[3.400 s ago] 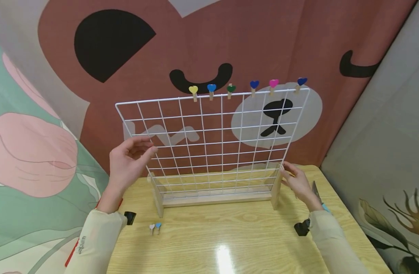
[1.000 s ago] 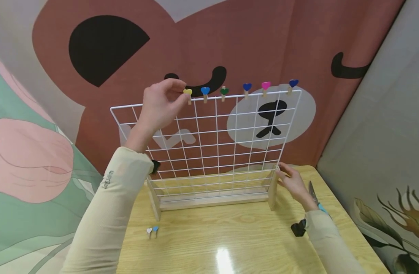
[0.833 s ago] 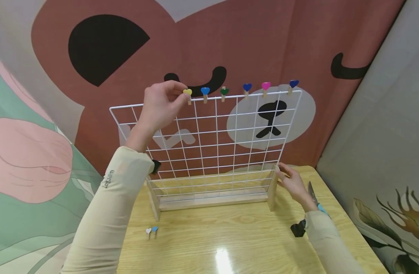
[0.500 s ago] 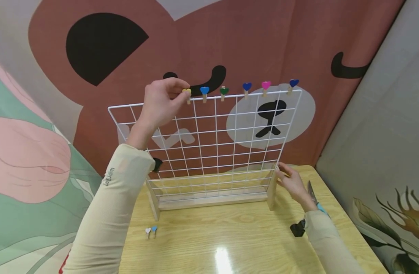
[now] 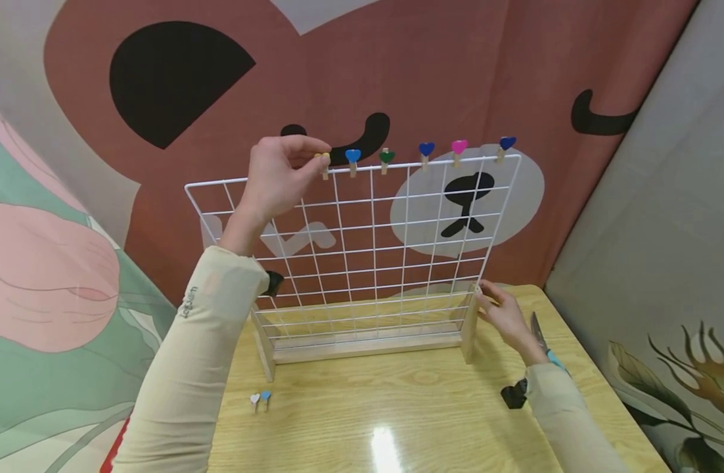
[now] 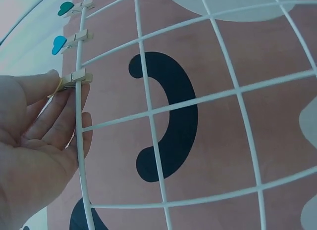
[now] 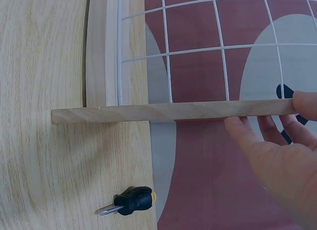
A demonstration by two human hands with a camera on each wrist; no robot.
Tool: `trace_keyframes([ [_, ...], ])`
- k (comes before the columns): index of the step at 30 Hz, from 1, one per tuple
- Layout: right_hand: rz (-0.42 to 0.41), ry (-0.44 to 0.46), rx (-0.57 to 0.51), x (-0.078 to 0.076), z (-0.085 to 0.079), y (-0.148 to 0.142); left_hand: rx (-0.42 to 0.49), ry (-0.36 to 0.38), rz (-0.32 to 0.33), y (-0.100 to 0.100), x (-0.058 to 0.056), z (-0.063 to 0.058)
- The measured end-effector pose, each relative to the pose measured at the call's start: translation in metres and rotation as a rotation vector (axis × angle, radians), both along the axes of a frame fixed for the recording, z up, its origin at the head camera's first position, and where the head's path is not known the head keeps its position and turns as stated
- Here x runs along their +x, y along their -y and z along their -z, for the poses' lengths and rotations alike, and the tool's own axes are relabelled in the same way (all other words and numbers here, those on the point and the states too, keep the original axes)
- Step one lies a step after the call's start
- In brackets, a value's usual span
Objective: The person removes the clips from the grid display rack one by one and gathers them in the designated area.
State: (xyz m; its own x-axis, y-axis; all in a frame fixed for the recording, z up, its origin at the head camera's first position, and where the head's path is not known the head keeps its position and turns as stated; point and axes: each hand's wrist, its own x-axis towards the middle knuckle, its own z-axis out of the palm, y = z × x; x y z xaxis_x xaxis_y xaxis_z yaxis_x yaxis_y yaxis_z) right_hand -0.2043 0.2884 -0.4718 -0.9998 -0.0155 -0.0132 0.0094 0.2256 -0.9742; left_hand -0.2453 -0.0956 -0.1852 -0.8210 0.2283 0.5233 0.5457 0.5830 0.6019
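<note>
My left hand (image 5: 273,177) is at the top rail of a white wire grid (image 5: 372,199). Its thumb and fingertips pinch a small wooden clothespin (image 6: 74,79) with a yellow heart, which straddles the rail; the fingers mostly cover the heart. To its right along the rail sit clothespins with a light blue heart (image 5: 353,156), a green heart (image 5: 387,157), a dark blue heart (image 5: 426,150), a pink heart (image 5: 459,146) and another dark blue heart (image 5: 507,142). My right hand (image 5: 506,318) grips the stand's right wooden upright (image 7: 163,111) near its upper end.
Two loose clothespins, one with a white heart (image 5: 255,399) and one with a blue heart (image 5: 266,396), lie on the wooden table (image 5: 338,420) at front left. Scissors (image 5: 539,332) lie beyond my right wrist. A stubby screwdriver (image 7: 131,201) lies near the table's edge.
My left hand has risen from beside the grid's left edge to the yellow-heart clothespin and pinches it. Over the last second its fingers have covered more of the heart. My right hand stays on the upright.
</note>
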Motion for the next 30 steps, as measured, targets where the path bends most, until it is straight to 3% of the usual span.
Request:
trace_keyframes([
  [12,0.015,-0.003,0.011,0.001,0.003,0.002,0.066,-0.021,0.026,-0.001,0.001,0.002],
  [23,0.003,-0.007,0.011,0.001,0.002,0.000,0.187,-0.094,0.030,-0.007,0.001,0.006],
  [30,0.004,-0.002,0.000,-0.001,0.002,0.001,0.211,-0.149,0.035,-0.007,0.000,0.011],
])
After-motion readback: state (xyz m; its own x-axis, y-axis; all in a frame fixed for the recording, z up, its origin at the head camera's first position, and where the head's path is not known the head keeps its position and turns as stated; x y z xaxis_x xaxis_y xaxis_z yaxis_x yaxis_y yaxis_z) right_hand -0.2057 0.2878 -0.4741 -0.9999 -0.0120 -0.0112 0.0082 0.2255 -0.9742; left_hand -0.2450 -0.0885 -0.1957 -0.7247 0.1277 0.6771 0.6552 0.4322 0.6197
